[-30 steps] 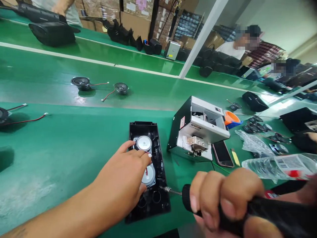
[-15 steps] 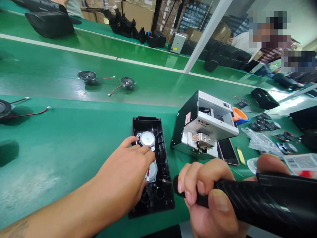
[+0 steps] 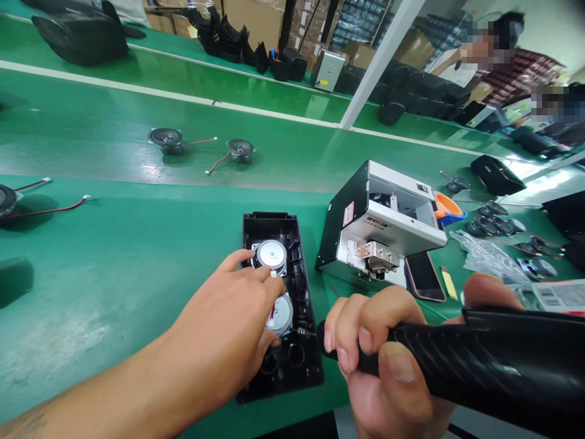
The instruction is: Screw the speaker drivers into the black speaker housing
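Green bench [image 3: 137, 262]; held screwdriver [image 3: 493, 366] perhaps touches case [image 3: 301, 375].

Bright light, patchy glare
The table [image 3: 137, 256] has a milky sheen at lower left, the tool [image 3: 479, 360] a glint; soft shadow lies by the left-edge speaker [image 3: 5, 200]; the upper right looks stretched, soft, partly pixelated.

Left hand [image 3: 228, 317] spread over two speakers [image 3: 271, 252] in black case [image 3: 306, 372]. Right hand [image 3: 384, 353] grips black power screwdriver [image 3: 493, 366], bit beside lower speaker; screw contact hard to tell. Machine [image 3: 402, 228] near case, phone [image 3: 426, 277] beside machine.
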Motion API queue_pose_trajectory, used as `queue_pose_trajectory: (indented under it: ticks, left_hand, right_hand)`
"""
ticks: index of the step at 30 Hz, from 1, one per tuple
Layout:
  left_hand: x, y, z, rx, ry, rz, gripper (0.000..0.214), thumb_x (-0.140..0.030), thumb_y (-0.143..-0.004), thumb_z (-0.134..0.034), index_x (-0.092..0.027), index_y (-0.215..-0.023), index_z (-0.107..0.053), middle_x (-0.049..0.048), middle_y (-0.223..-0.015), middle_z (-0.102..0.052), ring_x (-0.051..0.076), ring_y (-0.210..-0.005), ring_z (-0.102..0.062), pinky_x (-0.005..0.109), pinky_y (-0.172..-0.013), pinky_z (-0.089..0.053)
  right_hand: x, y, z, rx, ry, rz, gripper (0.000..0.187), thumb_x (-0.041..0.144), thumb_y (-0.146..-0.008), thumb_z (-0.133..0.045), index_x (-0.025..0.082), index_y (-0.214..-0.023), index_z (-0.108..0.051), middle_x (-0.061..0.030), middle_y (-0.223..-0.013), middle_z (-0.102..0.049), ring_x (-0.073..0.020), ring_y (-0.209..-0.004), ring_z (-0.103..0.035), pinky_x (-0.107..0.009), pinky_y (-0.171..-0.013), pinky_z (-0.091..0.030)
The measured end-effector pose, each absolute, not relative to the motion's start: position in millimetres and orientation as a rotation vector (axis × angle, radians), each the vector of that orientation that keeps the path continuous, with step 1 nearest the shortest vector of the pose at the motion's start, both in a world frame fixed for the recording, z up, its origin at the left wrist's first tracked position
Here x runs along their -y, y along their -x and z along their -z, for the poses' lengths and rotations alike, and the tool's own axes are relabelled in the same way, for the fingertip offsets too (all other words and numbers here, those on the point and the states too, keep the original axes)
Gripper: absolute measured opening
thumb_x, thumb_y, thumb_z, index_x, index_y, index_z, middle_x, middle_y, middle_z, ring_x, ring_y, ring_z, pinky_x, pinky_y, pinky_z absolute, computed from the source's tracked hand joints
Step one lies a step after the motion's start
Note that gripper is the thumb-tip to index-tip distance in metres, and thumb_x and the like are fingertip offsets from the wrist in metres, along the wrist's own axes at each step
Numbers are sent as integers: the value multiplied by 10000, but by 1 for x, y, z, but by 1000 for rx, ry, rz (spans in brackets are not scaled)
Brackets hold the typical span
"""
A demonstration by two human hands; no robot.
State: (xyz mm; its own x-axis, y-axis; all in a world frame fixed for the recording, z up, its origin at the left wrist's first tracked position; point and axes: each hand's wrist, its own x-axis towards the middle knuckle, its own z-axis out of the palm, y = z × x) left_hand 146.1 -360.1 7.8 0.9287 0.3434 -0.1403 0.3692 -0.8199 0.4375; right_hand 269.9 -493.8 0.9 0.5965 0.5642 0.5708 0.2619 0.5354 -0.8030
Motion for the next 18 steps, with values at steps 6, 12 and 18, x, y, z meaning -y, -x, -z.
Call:
queue_pose_trajectory:
  ticks: [6, 12, 18]
  left_hand:
    - [361, -147, -9, -492, -2621, 80, 291, -161, -786, -865, -183, -1050, -746, 58, -1001, -775, 330, -992, -772, 693, -1308, -331]
    - [360, -151, -11, -490, -2645, 70, 299, -176, -769, -893, -177, -1035, -755, 84, -1039, -790, 355, -1028, -777, 678, -1303, -357]
    - [362, -156, -16, -493, -2659, 156, 311, -172, -783, -874, -159, -1075, -766, 102, -1076, -791, 358, -1065, -776, 662, -1322, -342]
  right_hand:
    - [492, -267, 3, 932, 1023, -202, 48, 287, -1101, -632, 267, -1061, -650, 77, -762, -481, -94, -470, -481, -284, -460, -499]
    - [507, -265, 20, 942, 988, -219, 92, 333, -1051, -717, 308, -1015, -637, 62, -715, -562, -126, -447, -522, -305, -429, -492]
    - [521, -264, 27, 1077, 1005, -378, 197, 288, -1000, -775, 397, -1117, -661, 52, -706, -605, -207, -523, -621, -347, -445, -529]
